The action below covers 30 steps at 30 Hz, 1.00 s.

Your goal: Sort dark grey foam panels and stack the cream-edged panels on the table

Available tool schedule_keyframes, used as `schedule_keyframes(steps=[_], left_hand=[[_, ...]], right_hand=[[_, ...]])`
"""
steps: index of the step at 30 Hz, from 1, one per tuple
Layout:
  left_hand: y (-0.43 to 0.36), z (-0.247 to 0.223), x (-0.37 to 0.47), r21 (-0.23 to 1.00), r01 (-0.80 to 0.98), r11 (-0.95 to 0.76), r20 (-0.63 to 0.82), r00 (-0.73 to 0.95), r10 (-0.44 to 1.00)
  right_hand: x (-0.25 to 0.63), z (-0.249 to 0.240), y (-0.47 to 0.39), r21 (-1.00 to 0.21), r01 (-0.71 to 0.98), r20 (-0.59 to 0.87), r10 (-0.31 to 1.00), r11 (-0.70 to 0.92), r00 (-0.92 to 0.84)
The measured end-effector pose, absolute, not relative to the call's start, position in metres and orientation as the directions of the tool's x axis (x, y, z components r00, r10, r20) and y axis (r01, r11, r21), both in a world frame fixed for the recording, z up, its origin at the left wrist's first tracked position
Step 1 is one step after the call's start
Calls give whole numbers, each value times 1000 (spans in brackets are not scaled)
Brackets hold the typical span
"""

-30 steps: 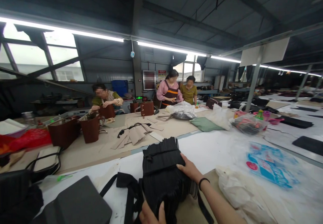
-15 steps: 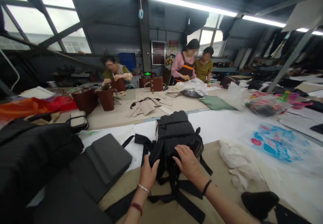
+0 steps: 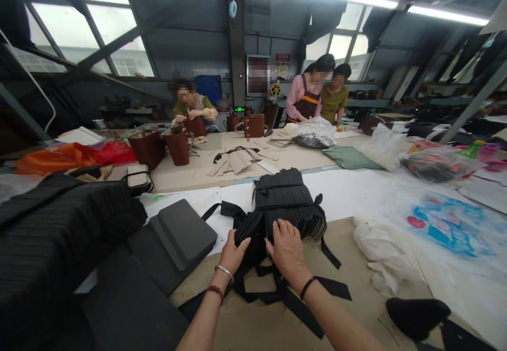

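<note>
A thick bundle of stacked black pieces (image 3: pixel 283 187), tied with black strips, lies in front of me on the table. At its near left end is a dark folded fabric piece (image 3: pixel 253 239). My left hand (image 3: pixel 233 250) is closed on the left edge of this piece, thumb on top. Against the piece's right side is my right hand (image 3: pixel 287 245), its fingers bent over the near end of the bundle and its thumb toward the left hand; the fingertips' undersides are hidden. Loose black straps (image 3: pixel 291 301) trail below the hands.
Flat dark panels (image 3: pixel 184 235) and a long stack of black pieces (image 3: pixel 59 229) lie left. Right are a crumpled white bag (image 3: pixel 370 245), a clear printed bag (image 3: pixel 447 224) and a black object (image 3: pixel 415 316). Brown bags (image 3: pixel 177 148) and several people are across the table.
My right hand has moved left and closer to my left hand, against the dark folded piece. The camera view has turned slightly left.
</note>
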<state>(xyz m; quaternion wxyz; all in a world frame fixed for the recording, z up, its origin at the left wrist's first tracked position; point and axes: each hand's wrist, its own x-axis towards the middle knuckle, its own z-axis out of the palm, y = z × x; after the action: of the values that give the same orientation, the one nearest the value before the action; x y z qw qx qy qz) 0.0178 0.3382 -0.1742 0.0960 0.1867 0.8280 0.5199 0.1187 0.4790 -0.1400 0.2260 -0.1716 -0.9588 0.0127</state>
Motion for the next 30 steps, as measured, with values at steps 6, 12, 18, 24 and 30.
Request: schedule_keyframes(steps=[6,12,18,24,30], left_hand=[[340,-168,17,879,216,425,19,-906,422],[338,-166,22,876,187,444,-8,-916,402],[333,-168,19,880,185,437,-10,-914,406],[330,-170,17,885,187,427,-4,-913,409],[332,-166,18,888,182,423,-8,-912,409]], right_hand=[[129,-136,485,-109,400,454,404,910,-795],[114,-124,461,-27,448,364,426,894,-828],[93,-134,437,-94,493,352,492,865,-797],[95,-143,429,-212,525,390,564,825,-728],[111,-145,442,-307,587,372,662,750,-651]])
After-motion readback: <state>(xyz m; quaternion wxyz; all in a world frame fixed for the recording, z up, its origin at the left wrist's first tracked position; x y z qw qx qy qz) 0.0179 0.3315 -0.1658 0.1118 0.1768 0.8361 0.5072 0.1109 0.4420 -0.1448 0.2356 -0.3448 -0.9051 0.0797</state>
